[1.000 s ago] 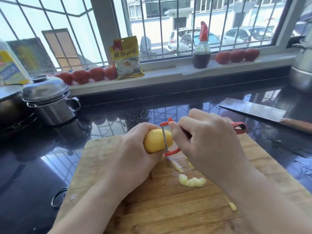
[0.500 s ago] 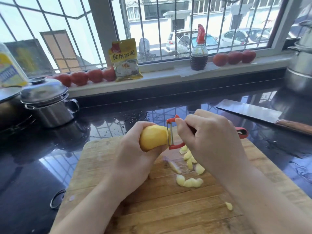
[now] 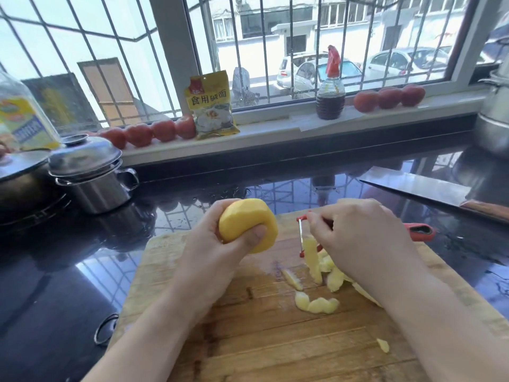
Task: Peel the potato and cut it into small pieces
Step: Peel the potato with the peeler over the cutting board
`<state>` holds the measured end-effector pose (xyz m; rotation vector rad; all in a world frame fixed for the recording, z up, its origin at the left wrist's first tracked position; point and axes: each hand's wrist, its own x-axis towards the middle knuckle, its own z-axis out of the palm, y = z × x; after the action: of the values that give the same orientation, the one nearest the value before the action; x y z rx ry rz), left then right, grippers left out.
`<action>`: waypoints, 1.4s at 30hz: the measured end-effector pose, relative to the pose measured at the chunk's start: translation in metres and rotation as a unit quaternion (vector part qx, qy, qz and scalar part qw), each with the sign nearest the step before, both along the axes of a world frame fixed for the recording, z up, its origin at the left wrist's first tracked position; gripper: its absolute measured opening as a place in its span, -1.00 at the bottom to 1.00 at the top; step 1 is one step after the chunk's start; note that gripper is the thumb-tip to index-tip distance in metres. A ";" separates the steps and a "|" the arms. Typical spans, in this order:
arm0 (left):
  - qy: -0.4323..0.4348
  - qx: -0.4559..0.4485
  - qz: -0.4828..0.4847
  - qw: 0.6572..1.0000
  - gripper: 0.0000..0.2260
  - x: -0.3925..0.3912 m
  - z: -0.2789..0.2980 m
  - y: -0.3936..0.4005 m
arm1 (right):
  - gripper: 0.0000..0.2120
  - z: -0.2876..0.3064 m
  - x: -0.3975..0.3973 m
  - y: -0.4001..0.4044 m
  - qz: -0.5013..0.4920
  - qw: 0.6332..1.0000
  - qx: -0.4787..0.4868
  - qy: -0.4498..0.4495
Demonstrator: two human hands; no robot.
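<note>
Peels (image 3: 316, 303) lay on the cutting board (image 3: 248, 340) at 5 o'clock. The left hand (image 3: 220, 260) held the potato (image 3: 248, 224) in a firm grip above the board; the right hand (image 3: 360, 244) gripped the peeler (image 3: 300, 235) at 3 o'clock. Turning the potato to find leftover skin looked wise. The cleaver (image 3: 413, 186) waited on the desk at 2 o'clock.

Premises: a domestic kitchen. Evidence: a glossy black worktop (image 3: 41, 285) carrying a wooden chopping board (image 3: 261, 340), a lidded steel pot (image 3: 93, 177) and a cleaver (image 3: 429, 186). The barred window's sill (image 3: 275, 130) holds rows of tomatoes (image 3: 154, 130), a yellow food packet (image 3: 212, 106) and a dark sauce bottle (image 3: 330, 92). Residential buildings and parked cars (image 3: 399, 62) lie outside.
</note>
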<state>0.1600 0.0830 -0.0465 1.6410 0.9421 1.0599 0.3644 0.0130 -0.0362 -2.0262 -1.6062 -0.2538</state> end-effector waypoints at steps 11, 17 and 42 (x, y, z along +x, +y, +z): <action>-0.016 -0.133 -0.057 0.989 -0.68 -0.001 -0.009 0.007 | -0.51 0.001 -0.004 0.003 0.042 0.992 0.112 0.032; 0.137 0.026 0.000 0.990 -0.71 0.003 -0.002 -0.002 | -0.57 0.000 -0.024 0.003 0.081 0.983 0.165 -0.024; 0.096 0.041 0.015 0.994 -0.69 0.009 0.003 -0.012 | -0.61 -0.002 -0.021 0.006 -0.016 0.988 0.138 -0.068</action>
<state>0.1695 0.0715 -0.0431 1.8255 1.0628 0.9847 0.3436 0.0189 -0.0385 -1.8555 -1.5232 -0.6053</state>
